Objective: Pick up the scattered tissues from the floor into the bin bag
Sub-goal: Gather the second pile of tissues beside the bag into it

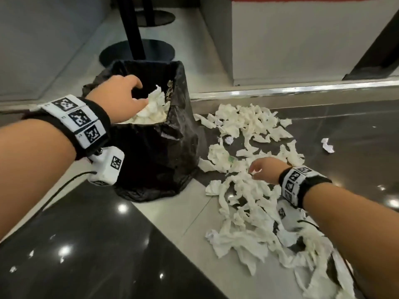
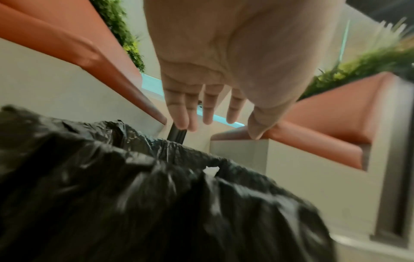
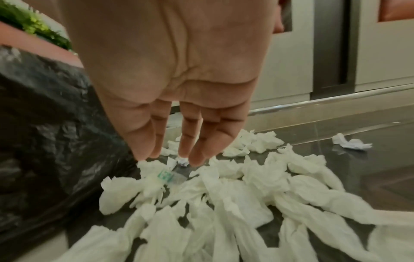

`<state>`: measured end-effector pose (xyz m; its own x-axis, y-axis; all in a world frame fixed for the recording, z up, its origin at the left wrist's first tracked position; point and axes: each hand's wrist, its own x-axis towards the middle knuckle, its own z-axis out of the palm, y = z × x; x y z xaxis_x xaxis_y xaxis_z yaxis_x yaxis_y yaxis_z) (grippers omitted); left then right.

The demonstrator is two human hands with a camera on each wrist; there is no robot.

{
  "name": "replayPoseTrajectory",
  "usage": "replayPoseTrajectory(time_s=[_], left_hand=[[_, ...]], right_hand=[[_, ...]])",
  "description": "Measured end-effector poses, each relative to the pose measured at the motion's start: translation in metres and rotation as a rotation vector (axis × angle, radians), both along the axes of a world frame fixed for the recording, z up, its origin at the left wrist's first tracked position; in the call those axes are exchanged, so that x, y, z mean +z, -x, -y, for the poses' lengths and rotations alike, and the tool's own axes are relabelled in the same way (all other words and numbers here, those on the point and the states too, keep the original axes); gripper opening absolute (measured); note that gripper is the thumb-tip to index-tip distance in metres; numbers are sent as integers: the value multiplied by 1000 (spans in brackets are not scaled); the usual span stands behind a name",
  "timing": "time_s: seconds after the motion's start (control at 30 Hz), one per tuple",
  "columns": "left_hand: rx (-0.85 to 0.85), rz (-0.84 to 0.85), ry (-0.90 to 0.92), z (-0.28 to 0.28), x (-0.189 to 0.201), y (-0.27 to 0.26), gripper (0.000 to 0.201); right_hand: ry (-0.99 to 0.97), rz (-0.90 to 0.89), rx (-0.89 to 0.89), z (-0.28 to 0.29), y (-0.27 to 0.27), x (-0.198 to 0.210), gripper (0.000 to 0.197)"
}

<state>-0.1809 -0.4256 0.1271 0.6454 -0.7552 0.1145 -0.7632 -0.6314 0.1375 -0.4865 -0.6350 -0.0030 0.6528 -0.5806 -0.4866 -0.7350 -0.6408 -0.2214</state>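
Black bin bag (image 1: 159, 152) stands open on the floor at the left, white tissues already inside. Above its mouth hangs the left hand (image 1: 121, 98), fingers spread and holding nothing. Rightward, scattered tissues (image 1: 244, 203) lie over the tiles, and the right hand (image 1: 266, 169) hovers just above them, fingers straight, grasping nothing.

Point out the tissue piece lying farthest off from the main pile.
The small crumpled tissue alone on the dark tile, far right; every other piece joins the heap.
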Motion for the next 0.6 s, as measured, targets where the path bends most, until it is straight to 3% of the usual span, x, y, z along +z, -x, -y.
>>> replayPoseTrajectory(time_s=[0.13,0.2,0.27,0.33,0.43,0.53,0.6], left_hand=[[-160,78,-384,-8,-6,65,32],[-158,66,-547,-8,-6,87,29],[-114,61,-531,5,-4,106,35],[-92,37,-395,20,-8,125,42],[-187,-61,-326,45,-31,155,39],[-425,-167,-516,56,-89,187,39],[-580,-194,-647,58,-130,210,51]], right_hand=[[-74,97,31,6,-4,-30,26],[-117,115,67,3,1,-37,25],[-166,138,66,0,7,-33,24],[-198,173,36,-2,14,-26,23],[-170,279,-45,2,16,-22,20],[-145,194,19,-3,26,-28,23],[-90,91,120,-6,43,-28,26]])
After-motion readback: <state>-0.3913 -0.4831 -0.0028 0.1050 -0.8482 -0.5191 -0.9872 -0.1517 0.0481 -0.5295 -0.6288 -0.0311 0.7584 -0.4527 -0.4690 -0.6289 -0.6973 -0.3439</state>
